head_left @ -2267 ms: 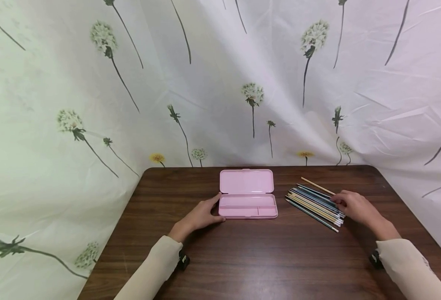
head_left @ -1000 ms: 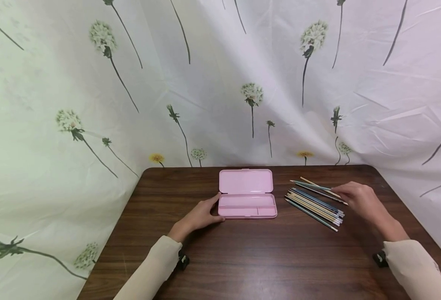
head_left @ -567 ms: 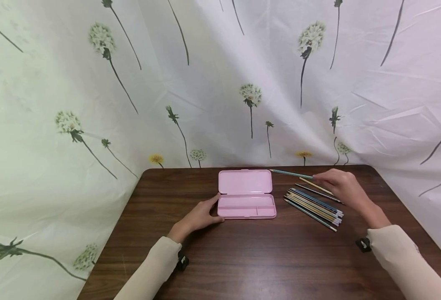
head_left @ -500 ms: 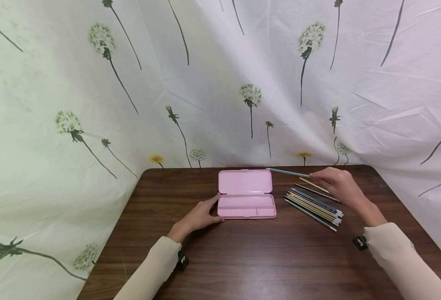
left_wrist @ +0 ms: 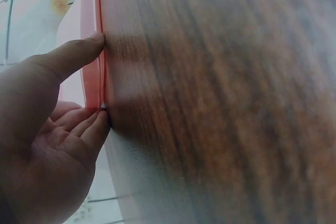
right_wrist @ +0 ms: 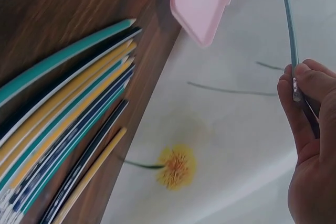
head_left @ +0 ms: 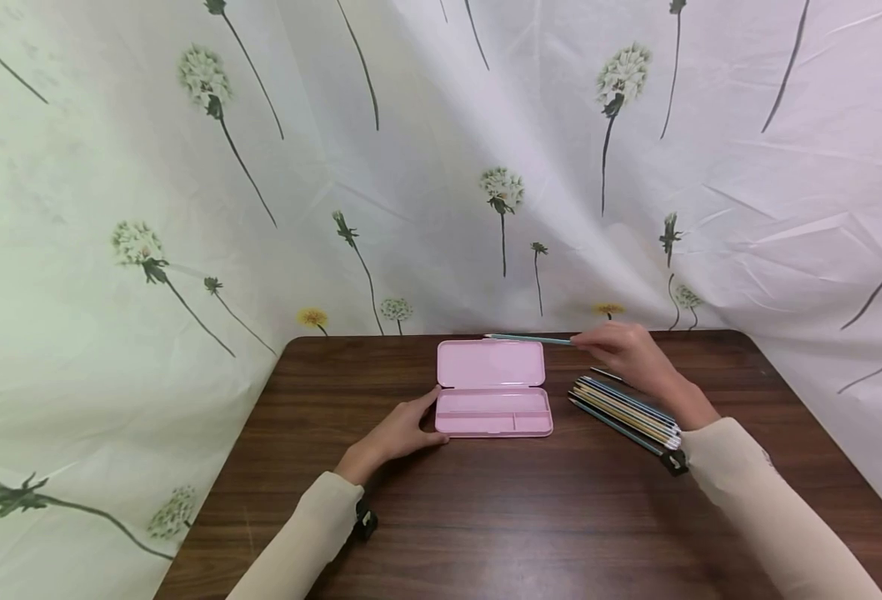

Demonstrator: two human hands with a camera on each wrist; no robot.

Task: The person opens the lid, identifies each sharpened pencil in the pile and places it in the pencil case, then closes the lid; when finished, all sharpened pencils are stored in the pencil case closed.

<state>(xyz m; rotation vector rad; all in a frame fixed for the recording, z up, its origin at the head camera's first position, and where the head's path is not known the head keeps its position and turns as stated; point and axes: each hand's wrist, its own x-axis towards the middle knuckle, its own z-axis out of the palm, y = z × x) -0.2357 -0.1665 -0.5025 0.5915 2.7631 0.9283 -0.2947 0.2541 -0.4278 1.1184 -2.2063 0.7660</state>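
Note:
A pink pencil case [head_left: 495, 425] lies with its lid laid back on the table, its tray divided into compartments. My left hand [head_left: 403, 427] holds the case by its left end, thumb at the front corner and fingers at the back; the left wrist view shows the thumb [left_wrist: 79, 51] on the pink edge. My right hand [head_left: 624, 354] pinches a teal pencil [right_wrist: 290, 24] near its eraser end, between thumb and fingers. Raised off the table, the pencil points left and overlaps the lid's far edge in the head view. Several pencils [head_left: 621, 410] lie side by side under the right forearm.
Apart from the bundle, a dark pencil [right_wrist: 86, 158] and a yellow pencil [right_wrist: 92, 174] lie toward the far edge of the brown wooden table [head_left: 501, 517]. A white cloth [head_left: 426, 167] printed with dandelions hangs directly behind the table.
My right hand has picked the teal pencil out of the pile, lifted it and carried it left toward the case's lid. The left hand and the case have stayed put.

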